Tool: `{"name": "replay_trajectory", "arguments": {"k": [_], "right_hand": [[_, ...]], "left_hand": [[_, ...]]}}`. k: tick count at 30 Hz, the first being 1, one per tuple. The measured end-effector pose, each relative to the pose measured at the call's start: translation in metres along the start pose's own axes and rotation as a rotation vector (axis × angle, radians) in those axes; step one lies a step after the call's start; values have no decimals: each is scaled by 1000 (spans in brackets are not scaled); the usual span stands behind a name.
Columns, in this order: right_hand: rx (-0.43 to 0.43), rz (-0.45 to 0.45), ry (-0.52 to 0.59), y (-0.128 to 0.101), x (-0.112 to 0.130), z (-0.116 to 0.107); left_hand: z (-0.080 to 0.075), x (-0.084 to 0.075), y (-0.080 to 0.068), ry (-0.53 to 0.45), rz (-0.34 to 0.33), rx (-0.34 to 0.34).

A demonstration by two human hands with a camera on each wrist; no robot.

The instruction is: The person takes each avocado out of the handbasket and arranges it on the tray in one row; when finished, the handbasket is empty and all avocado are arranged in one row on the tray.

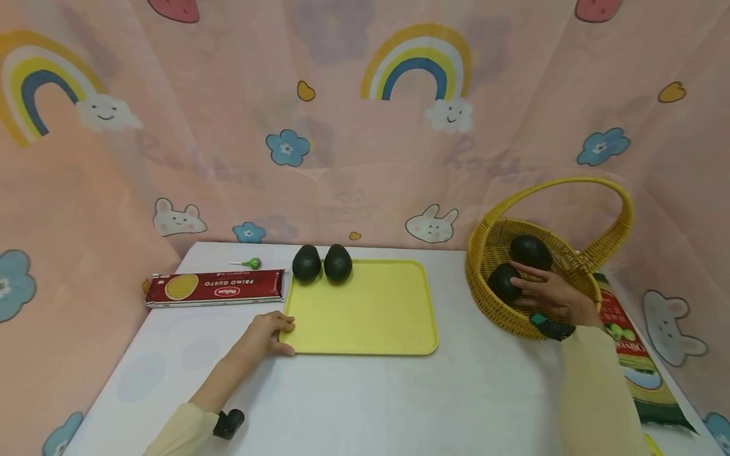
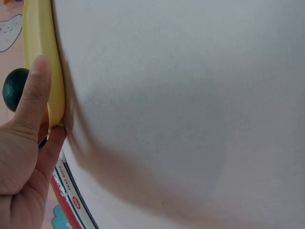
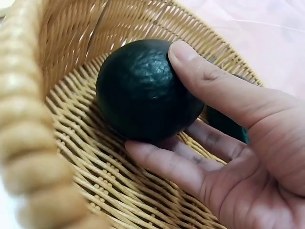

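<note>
Inside the yellow wicker basket [image 1: 485,297], my right hand [image 1: 544,291] grips a dark green avocado [image 3: 143,90], thumb on one side and fingers on the other. Another avocado [image 1: 531,252] lies behind it in the basket. My left hand [image 1: 268,332] pinches the left edge of a yellow tray [image 1: 365,316] near its front corner. In the left wrist view the thumb lies along the tray [image 2: 55,90] with the fingers at its edge. Two avocados [image 1: 307,264] stand side by side at the tray's back left corner.
A red Primo Gusto pack [image 1: 217,288] lies left of the tray, with a green lollipop [image 1: 251,263] behind it. Right of the basket lies a red and green bag [image 1: 633,354], partly covered by the right sleeve. The basket's tall handle [image 1: 570,180] arches above it.
</note>
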State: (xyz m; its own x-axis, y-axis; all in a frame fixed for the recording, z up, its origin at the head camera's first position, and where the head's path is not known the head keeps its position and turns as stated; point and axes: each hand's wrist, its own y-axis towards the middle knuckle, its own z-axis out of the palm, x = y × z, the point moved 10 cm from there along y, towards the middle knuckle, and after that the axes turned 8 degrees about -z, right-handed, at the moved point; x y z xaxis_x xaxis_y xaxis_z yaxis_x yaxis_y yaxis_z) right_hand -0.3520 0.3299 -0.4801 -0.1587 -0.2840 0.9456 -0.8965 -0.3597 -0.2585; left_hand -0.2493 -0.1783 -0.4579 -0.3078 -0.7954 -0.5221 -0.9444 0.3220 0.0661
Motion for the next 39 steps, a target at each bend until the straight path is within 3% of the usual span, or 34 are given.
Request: {"name": "replay_trajectory", "arguments": {"k": [15, 21, 25, 31, 39], "right_hand": [[-43, 4, -2, -7, 3, -4], [-31, -56, 51, -3, 9, 2], [-47, -70, 42, -5, 15, 5], [-72, -75, 40, -8, 21, 7], [-100, -88, 40, -13, 26, 11]], "left_hand": [[0, 0, -2, 14, 2, -5], [0, 1, -2, 15, -17, 6], [-2, 0, -2, 16, 5, -8], [-2, 0, -1, -38, 7, 0], [-1, 2, 1, -110, -38, 52]]}}
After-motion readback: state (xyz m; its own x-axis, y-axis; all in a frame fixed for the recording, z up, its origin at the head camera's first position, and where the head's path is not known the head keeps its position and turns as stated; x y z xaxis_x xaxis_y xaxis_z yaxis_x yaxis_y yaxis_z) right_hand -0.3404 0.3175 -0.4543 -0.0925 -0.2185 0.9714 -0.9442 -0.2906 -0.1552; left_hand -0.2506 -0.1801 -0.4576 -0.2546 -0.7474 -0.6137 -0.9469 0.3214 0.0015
